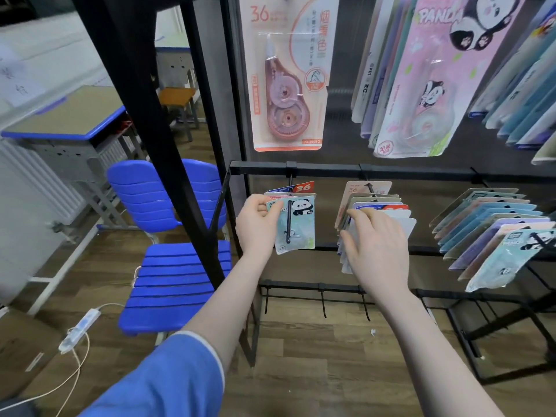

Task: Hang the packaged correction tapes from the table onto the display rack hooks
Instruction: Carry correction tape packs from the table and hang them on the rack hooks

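Pale-teal panda-printed pack [296,225], blue slatted chair [177,251], black rack [331,169], brown wood-grain floor [316,371].

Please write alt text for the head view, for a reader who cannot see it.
A person's left hand grips a panda pack on a rack hook, while the right hand rests on the next hook's packs. A blue chair stands to the left.

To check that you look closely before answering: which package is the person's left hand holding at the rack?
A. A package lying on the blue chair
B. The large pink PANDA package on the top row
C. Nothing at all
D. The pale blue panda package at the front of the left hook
D: the left hand pinches the edge of the pale blue panda package at the front of the left hook.
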Tool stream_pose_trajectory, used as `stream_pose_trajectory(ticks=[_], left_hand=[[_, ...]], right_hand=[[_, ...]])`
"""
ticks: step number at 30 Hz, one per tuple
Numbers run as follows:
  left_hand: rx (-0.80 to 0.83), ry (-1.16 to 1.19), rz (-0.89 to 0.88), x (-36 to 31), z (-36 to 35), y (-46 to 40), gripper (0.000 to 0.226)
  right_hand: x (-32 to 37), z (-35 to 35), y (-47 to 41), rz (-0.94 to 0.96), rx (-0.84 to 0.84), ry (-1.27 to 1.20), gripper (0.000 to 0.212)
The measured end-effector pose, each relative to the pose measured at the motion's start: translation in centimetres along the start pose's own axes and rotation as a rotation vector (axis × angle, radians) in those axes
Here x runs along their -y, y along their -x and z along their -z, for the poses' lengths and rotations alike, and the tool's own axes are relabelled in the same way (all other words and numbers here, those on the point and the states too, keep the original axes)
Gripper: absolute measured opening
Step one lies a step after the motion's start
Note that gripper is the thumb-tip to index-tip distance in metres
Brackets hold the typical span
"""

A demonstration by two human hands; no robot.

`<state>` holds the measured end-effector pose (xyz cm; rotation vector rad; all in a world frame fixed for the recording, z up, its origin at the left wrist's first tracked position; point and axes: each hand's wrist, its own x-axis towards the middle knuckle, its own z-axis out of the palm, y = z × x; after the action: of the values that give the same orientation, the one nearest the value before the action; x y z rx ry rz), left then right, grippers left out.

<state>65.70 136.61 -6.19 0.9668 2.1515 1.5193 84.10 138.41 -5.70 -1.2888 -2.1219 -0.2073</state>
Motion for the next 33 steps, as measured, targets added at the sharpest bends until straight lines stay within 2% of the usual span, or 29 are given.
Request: stream_pose_trajectory(ticks=[5,8,10,13,19,24,28,33], left_hand=[[-0.048,-0.116,-0.031,-0.6,1.4,1.7,0.029],[-0.02,-0.376,-0.094,-1.4,3.6,4.5,0.04],[-0.034,-0.519,-0.126,-1.5,5.3,7.2,0.042],[-0.112,-0.647,-0.079,-0.9,8.3,11.5,0.045],[-0.24,-0.928,0.19,1.7,15.9,19.8,0.062],[-0.403,-0.962,0.468,4.6,25.2,27.5,0.07],[-0.563,-0.971,0.708,8.0,34.9,35.2,0.071],[-0.742,-0.916,0.898,12.2,47.5,44.9,0.073]], right_hand=[[0.4,0.7,-0.2,-0.037,0.113,-0.036,0.036],[0.8,1.3,-0.1,-0.055,0.197,-0.066,0.039],[1.5,1.9,0.3,-0.02,0.202,-0.089,0.041],[3.4,2.7,1.5,0.114,0.163,-0.167,0.041],[10.4,3.7,6.1,0.36,0.241,-0.289,0.052],[20.4,4.5,12.1,0.599,0.371,-0.358,0.066],[31.1,6.9,19.2,0.833,0.458,-0.448,0.068],[46.1,10.3,29.0,1.06,0.424,-0.586,0.069]])
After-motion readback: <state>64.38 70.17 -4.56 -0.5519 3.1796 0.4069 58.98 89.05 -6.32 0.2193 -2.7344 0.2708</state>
